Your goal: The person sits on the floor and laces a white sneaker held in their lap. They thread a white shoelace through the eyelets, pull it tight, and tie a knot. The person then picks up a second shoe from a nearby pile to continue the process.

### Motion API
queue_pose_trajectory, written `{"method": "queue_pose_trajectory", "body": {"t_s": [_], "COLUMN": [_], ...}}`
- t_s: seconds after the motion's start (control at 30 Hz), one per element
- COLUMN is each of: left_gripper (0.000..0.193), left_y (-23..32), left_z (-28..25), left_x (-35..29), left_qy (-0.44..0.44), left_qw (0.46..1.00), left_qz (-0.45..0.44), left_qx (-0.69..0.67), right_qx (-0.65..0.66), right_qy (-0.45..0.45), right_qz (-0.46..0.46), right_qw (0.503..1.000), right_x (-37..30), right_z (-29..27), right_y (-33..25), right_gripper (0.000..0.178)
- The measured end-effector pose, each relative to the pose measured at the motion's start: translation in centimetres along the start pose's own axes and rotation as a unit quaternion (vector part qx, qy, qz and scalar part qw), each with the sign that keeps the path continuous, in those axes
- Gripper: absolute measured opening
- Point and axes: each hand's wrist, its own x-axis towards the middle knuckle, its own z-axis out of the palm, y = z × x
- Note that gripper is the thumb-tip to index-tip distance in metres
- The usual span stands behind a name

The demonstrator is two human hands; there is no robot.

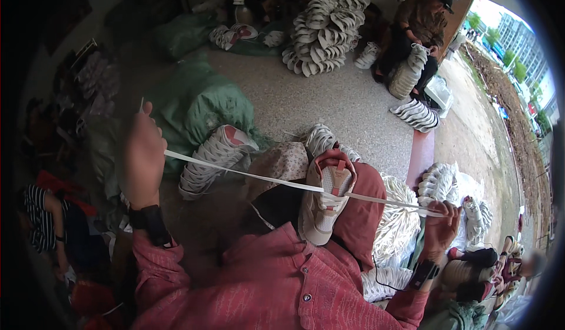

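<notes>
On my lap rests a beige and white shoe upper (318,227) with a dusky red tongue and collar, its toe toward me. A flat white shoelace (253,176) runs out of its eyelets to both sides, drawn taut. My left hand (144,159), raised at the left and partly blurred, is closed on one side of the lace, with a bit of it sticking up above the fingers. Lower at the right, my right hand (441,227) pinches the other side between thumb and fingers. Neither hand touches the shoe upper.
Beside my right leg lies a big bundle of white laces (395,227). Stacked shoe uppers (206,165) stand near a green sack (206,97) on the left. A tall pile of uppers (326,32) rises farther off. Several people sit around, one (421,27) handling an upper.
</notes>
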Motion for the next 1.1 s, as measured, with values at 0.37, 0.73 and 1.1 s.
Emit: {"method": "queue_pose_trajectory", "body": {"t_s": [0.37,0.73,1.1], "left_gripper": [0.027,0.007,0.006], "left_y": [-12.5,-25.6,-26.7], "left_z": [7.6,11.5,12.9], "left_x": [-0.4,-2.9,-3.5], "left_qy": [-0.182,-0.334,-0.268], "left_qw": [0.870,0.725,0.669], "left_qz": [-0.154,0.051,0.010], "left_qx": [0.432,0.600,0.693], "right_qx": [-0.483,-0.871,-0.888], "right_qy": [0.340,-0.194,-0.289], "right_qz": [-0.127,-0.063,0.069], "right_qw": [0.797,0.447,0.352], "right_x": [-4.2,1.6,4.4], "right_z": [-6.4,3.1,2.4], "right_y": [-5.9,17.2,17.4], "right_gripper": [0.036,0.016,0.011]}}
